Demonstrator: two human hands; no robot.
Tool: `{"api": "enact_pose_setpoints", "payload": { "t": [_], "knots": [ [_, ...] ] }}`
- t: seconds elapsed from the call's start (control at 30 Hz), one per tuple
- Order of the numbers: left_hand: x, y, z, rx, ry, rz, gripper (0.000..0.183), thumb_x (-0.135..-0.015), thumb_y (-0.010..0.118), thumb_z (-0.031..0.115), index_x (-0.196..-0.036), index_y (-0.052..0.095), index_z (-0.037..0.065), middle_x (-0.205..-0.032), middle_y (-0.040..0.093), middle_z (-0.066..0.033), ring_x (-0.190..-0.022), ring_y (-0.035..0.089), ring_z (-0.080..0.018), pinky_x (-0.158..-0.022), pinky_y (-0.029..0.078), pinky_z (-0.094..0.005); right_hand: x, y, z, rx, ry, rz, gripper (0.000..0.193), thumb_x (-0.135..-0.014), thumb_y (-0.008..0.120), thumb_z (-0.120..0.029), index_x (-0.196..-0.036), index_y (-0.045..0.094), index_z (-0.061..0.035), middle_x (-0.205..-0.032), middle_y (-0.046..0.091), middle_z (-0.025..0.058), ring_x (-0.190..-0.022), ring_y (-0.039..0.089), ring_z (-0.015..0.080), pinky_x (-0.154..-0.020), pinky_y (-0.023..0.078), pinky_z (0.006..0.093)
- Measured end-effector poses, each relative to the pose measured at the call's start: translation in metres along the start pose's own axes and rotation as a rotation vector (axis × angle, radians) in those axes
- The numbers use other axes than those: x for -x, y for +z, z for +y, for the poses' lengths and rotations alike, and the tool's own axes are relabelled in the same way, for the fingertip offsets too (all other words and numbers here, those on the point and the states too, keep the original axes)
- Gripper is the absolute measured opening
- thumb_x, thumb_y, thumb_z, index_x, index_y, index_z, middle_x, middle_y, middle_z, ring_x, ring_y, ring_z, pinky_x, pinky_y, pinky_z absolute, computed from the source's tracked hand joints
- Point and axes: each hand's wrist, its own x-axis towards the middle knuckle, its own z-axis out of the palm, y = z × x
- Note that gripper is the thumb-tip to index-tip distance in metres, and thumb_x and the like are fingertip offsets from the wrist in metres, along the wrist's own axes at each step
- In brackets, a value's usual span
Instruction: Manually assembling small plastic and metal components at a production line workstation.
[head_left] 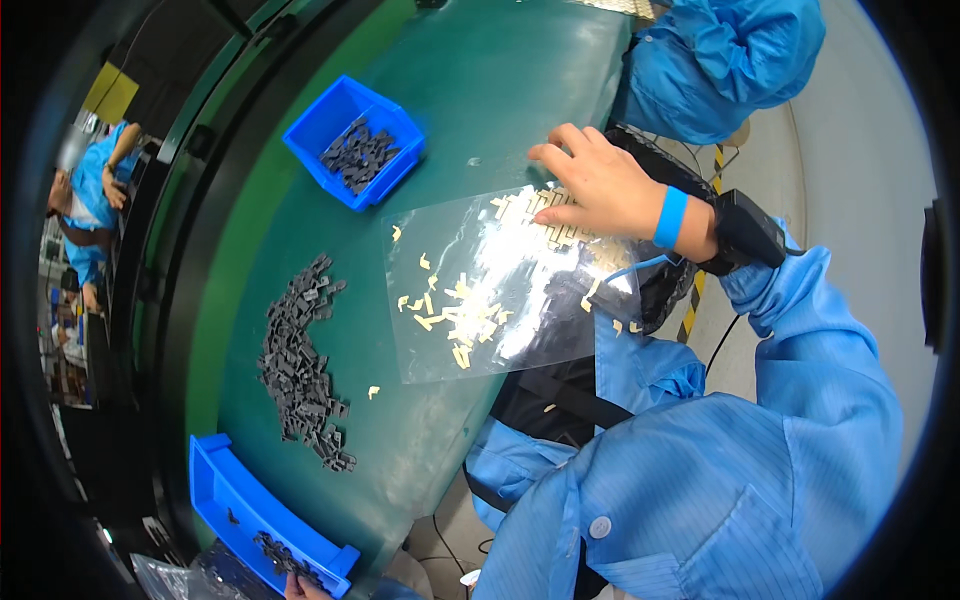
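My right hand (605,185) is over the far end of a clear plastic sheet or bag (420,355), fingers apart and thumb held away, with nothing visible in it. Beneath it lie small cream pieces (515,208), many in joined rows; loose cream pieces (470,315) are scattered nearer the middle. To the left is a heap of small dark grey plastic parts (295,365). At the lower edge, a partly cut-off hand (303,589) touches dark parts in a long blue bin (225,485); whether it is my left hand, I cannot tell.
A blue bin (330,105) holding dark parts stands farther up the green bench (480,80). A co-worker's blue sleeve (720,75) is at the upper right. Another person (95,200) is beyond the dark rail on the left. A blue cord (640,267) runs from my wristband.
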Motion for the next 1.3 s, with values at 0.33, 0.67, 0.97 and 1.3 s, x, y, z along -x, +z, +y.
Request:
{"api": "enact_pose_setpoints", "payload": {
  "t": [0.33, 0.67, 0.97, 1.3],
  "knots": [
    [-0.008, 0.001, 0.003, 0.052, -0.178, -0.128, 0.022, -0.071, 0.06, 0.0, -0.092, 0.067, -0.004, -0.08, 0.067, -0.0167, -0.064, 0.06, -0.0201, -0.059, 0.048, -0.0314, 0.072, 0.0, 0.038, -1.22, 0.418, -0.104, 0.043, -0.078, 0.064, -0.008, -0.117, 0.047, -0.0031, -0.072, 0.057, 0.0017, -0.067, 0.056, 0.01, -0.059, 0.044, 0.0229],
    [-0.015, 0.006, -0.004, -0.046, -0.049, -0.088, 0.019, -0.074, 0.064, 0.004, -0.09, 0.067, -0.004, -0.081, 0.067, -0.0168, -0.064, 0.063, -0.0229, -0.061, 0.05, -0.0341, 0.198, -0.112, 0.131, -0.624, 0.758, 0.177, 0.036, -0.077, 0.058, 0.001, -0.113, 0.055, -0.0034, -0.083, 0.064, 0.0074, -0.072, 0.061, 0.0136, -0.065, 0.05, 0.0275],
    [-0.007, -0.004, 0.008, 0.051, -0.005, -0.167, 0.025, -0.075, 0.066, 0.007, -0.095, 0.065, -0.007, -0.09, 0.065, -0.0217, -0.073, 0.062, -0.0256, -0.071, 0.049, -0.0339, 0.095, -0.053, 0.118, -0.011, 0.124, -0.097, 0.028, -0.071, 0.054, 0.001, -0.098, 0.059, -0.0049, -0.076, 0.062, 0.0173, -0.073, 0.06, 0.0346, -0.064, 0.047, 0.0417],
    [-0.012, 0.004, -0.028, 0.189, -0.108, -0.119, 0.033, -0.081, 0.066, 0.016, -0.1, 0.061, -0.01, -0.087, 0.064, -0.0235, -0.073, 0.061, -0.0261, -0.07, 0.049, -0.0345, 0.095, -0.089, 0.126, -0.224, 0.379, -0.05, 0.026, -0.075, 0.057, -0.003, -0.101, 0.061, -0.0041, -0.071, 0.059, 0.0076, -0.064, 0.057, 0.0198, -0.066, 0.047, 0.0304]
  ]
}}
